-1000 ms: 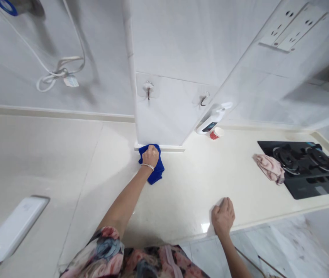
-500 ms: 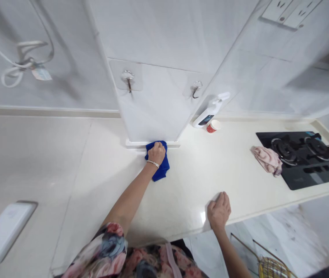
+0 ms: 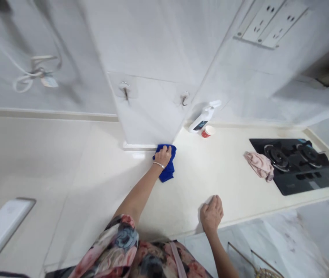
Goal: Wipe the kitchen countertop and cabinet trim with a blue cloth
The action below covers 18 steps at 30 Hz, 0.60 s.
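My left hand (image 3: 163, 155), with a silver bracelet at its wrist, is closed on a blue cloth (image 3: 168, 172). The cloth is pressed against the right end of the ledge (image 3: 139, 147) at the pillar's foot, and part of it spreads over the pale countertop (image 3: 187, 166). My right hand (image 3: 212, 214) rests on the countertop close to its front edge, fingers laid down and nothing visible in it; its palm side is hidden.
Right of the pillar stand a white bottle (image 3: 202, 120) and a red-and-white paper cup (image 3: 208, 131). A pink cloth (image 3: 259, 165) lies against the black gas hob (image 3: 306, 181). Two hooks hang on the pillar. A long white object (image 3: 5, 227) is at lower left.
My left hand has slid the blue cloth rightward along the pillar's ledge to its right corner. The camera view has shifted slightly; my right hand stays resting on the countertop.
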Tool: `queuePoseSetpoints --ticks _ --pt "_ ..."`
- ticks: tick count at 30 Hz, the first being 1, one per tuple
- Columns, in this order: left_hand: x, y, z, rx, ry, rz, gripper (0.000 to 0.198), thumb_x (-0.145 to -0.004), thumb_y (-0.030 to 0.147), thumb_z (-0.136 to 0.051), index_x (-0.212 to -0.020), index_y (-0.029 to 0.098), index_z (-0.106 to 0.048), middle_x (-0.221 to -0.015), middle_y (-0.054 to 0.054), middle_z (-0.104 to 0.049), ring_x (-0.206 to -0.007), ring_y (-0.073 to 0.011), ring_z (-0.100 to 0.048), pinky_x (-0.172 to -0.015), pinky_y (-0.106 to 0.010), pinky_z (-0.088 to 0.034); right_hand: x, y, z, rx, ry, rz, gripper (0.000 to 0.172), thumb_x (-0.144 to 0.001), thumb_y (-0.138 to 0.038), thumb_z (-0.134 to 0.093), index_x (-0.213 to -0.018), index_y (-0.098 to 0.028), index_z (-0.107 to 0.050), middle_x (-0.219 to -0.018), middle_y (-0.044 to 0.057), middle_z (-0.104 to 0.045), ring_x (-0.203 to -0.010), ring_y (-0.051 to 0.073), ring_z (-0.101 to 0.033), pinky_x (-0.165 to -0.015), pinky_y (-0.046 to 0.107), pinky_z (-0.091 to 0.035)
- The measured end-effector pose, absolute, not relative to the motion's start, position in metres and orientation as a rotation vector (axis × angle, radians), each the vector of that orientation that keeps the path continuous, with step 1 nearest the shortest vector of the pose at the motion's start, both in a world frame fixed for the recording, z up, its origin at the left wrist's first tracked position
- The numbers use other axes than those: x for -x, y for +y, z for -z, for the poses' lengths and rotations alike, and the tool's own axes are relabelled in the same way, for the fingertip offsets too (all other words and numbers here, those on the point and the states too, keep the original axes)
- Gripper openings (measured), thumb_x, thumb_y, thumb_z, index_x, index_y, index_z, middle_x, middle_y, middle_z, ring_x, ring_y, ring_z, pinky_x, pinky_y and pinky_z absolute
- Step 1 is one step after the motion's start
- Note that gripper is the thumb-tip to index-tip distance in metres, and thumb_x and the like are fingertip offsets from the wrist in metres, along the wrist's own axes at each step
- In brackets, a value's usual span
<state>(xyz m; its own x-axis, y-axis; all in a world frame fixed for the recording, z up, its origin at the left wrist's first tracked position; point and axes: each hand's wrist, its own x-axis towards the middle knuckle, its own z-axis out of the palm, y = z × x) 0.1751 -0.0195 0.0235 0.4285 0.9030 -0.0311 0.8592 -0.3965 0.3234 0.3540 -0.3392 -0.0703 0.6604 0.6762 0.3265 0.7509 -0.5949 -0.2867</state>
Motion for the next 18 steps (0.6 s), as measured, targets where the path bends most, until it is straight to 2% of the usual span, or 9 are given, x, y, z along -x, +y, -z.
queuePoseSetpoints --ticks 3,6,11,16,18 --pt "-0.131 -0.016 -0.025 -2.391 1.54 -0.236 0.047 -0.102 0.021 -0.038 -0.141 0.035 -0.062 -0.119 -0.014 -0.06 -0.103 -0.0231 -0.064 -0.082 -0.034 -0.052 -0.355 -0.339 0.07 2.446 -1.127 0.287 0.063 -0.093 -0.029 -0.037 -0.147 -0.002 -0.05 -0.15 0.029 -0.051 -0.143 0.04 -0.044 -0.114 0.062 -0.038" --pt "-0.076 -0.011 -0.028 -2.335 1.642 -0.23 0.046 -0.103 0.025 -0.038 -0.138 0.037 -0.064 -0.12 -0.014 -0.06 -0.105 -0.0243 -0.062 -0.085 -0.037 -0.052 -0.355 -0.338 0.068 2.435 -1.133 0.298 0.063 -0.092 -0.031 -0.036 -0.146 -0.001 -0.051 -0.15 0.029 -0.051 -0.142 0.041 -0.046 -0.114 0.061 -0.039" --pt "0.009 -0.006 -0.04 -2.114 1.931 -0.23 0.046 -0.102 0.029 -0.041 -0.142 0.031 -0.062 -0.127 -0.016 -0.06 -0.109 -0.0275 -0.063 -0.088 -0.041 -0.052 -0.354 -0.339 0.066 2.443 -1.139 0.289 0.066 -0.092 -0.034 -0.035 -0.144 0.001 -0.052 -0.149 0.03 -0.052 -0.141 0.044 -0.047 -0.113 0.062 -0.04" --pt "0.053 -0.005 -0.048 -1.805 2.133 -0.33 0.04 -0.1 0.031 -0.048 -0.132 0.024 -0.071 -0.126 -0.016 -0.064 -0.108 -0.0283 -0.067 -0.093 -0.041 -0.054 -0.355 -0.341 0.069 2.416 -1.157 0.313 0.066 -0.092 -0.036 -0.035 -0.147 -0.003 -0.05 -0.148 0.029 -0.052 -0.139 0.043 -0.047 -0.112 0.062 -0.04" --pt "0.059 -0.005 -0.047 -1.689 2.173 -0.417 0.043 -0.101 0.035 -0.046 -0.134 0.022 -0.07 -0.126 -0.017 -0.066 -0.113 -0.0298 -0.066 -0.095 -0.041 -0.054 -0.356 -0.341 0.07 2.42 -1.171 0.309 0.066 -0.093 -0.037 -0.035 -0.148 -0.003 -0.049 -0.147 0.03 -0.052 -0.139 0.042 -0.047 -0.112 0.061 -0.041"
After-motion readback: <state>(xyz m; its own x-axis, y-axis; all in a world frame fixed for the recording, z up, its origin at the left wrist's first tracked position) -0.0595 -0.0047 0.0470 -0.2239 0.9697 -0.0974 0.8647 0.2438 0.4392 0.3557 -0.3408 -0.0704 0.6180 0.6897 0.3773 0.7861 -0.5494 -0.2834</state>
